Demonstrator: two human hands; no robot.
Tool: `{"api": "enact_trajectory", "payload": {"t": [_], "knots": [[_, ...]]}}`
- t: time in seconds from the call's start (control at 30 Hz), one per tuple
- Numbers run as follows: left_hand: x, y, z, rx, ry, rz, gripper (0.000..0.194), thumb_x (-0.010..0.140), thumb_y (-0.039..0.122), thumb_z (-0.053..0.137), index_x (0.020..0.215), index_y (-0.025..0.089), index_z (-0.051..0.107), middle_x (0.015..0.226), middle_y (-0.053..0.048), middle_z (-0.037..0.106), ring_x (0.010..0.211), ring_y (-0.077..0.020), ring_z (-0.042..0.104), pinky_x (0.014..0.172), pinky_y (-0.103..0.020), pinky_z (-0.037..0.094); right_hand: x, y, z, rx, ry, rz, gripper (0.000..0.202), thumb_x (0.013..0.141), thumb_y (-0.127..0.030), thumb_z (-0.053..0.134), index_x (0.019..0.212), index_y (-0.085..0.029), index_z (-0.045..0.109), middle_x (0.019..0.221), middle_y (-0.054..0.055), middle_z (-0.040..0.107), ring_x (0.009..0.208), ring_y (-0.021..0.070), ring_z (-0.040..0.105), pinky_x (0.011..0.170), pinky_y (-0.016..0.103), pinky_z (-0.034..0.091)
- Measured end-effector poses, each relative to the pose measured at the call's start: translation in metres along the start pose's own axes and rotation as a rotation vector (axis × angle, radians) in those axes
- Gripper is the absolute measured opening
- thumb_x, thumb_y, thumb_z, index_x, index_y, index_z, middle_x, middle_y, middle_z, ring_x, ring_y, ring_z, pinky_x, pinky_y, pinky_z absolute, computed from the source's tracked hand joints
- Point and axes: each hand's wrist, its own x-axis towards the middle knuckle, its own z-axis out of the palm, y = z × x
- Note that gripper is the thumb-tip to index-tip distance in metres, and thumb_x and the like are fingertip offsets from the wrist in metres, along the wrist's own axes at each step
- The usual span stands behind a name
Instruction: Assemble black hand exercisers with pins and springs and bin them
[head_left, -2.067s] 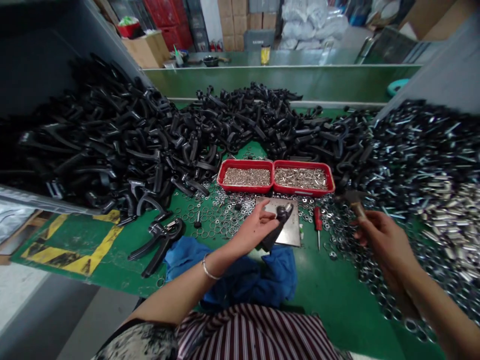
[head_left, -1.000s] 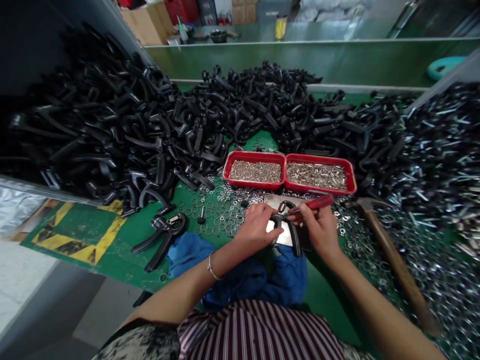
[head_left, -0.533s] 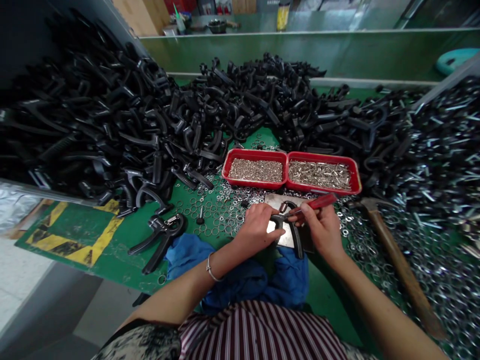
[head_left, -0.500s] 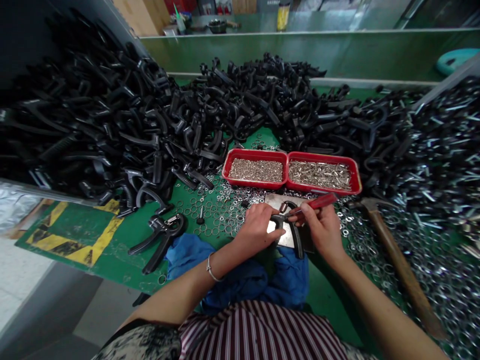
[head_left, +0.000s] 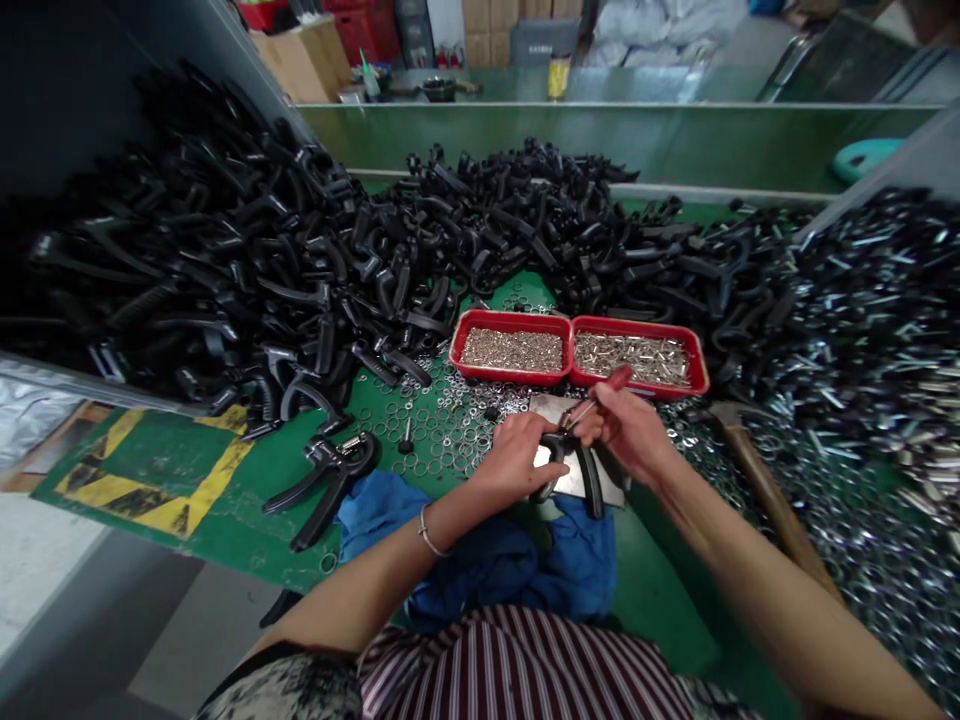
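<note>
My left hand (head_left: 519, 456) is closed on a black hand grip (head_left: 592, 480) with two curved handles, held over a metal plate (head_left: 555, 406). My right hand (head_left: 626, 425) holds a screwdriver with a red handle (head_left: 619, 377), its shaft angled down toward the top of the grip. Beyond the hands sit two joined red trays, the left one (head_left: 511, 374) with small metal bits and the right one (head_left: 637, 388) with metal pins. Another black hand grip with a spring (head_left: 326, 485) lies to the left of a blue cloth (head_left: 480, 560).
Black handles (head_left: 480, 220) are heaped along the back and left. A hammer (head_left: 772, 490) lies at the right among scattered metal rings (head_left: 870, 570). Loose rings and a black-headed bolt (head_left: 406, 440) lie left of my hands. A raised green ledge (head_left: 570, 140) runs behind.
The view has tilted up, showing more of the background. My right hand has turned, and the red screwdriver handle now points more upright instead of out to the right.
</note>
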Motion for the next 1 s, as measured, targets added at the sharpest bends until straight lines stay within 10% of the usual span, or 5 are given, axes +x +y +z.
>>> {"api": "enact_trajectory", "payload": {"t": [0.37,0.63,1.0], "knots": [[0.003,-0.008,0.002,-0.030,0.000,0.007,0.049,0.080,0.050,0.072,0.117,0.023,0.056,0.119,-0.007,0.057,0.116,-0.0296,0.049,0.101,-0.045,0.038,-0.033,0.023,-0.004,-0.098,0.237,-0.077,0.029,0.094,-0.054,0.052,0.100,-0.027,0.045,0.089,0.004,0.073,0.071,0.0225,0.072,0.067,0.037,0.059],[0.001,-0.004,0.001,-0.007,-0.002,0.003,0.051,0.081,0.048,0.071,0.120,0.022,0.054,0.122,-0.009,0.056,0.117,-0.0304,0.048,0.100,-0.045,0.038,-0.030,0.007,0.006,-0.818,0.188,-0.124,0.029,0.095,-0.050,0.045,0.100,-0.022,0.049,0.089,0.015,0.070,0.082,0.0339,0.069,0.074,0.044,0.052],[0.003,0.008,-0.011,0.118,-0.076,0.027,0.041,0.084,0.040,0.068,0.120,0.022,0.055,0.122,-0.009,0.057,0.116,-0.0308,0.048,0.098,-0.045,0.038,-0.042,-0.022,-0.017,-0.013,0.175,-0.092,0.036,0.096,-0.060,0.030,0.105,-0.029,0.046,0.076,0.003,0.067,0.061,0.0225,0.067,0.064,0.041,0.056]]}}
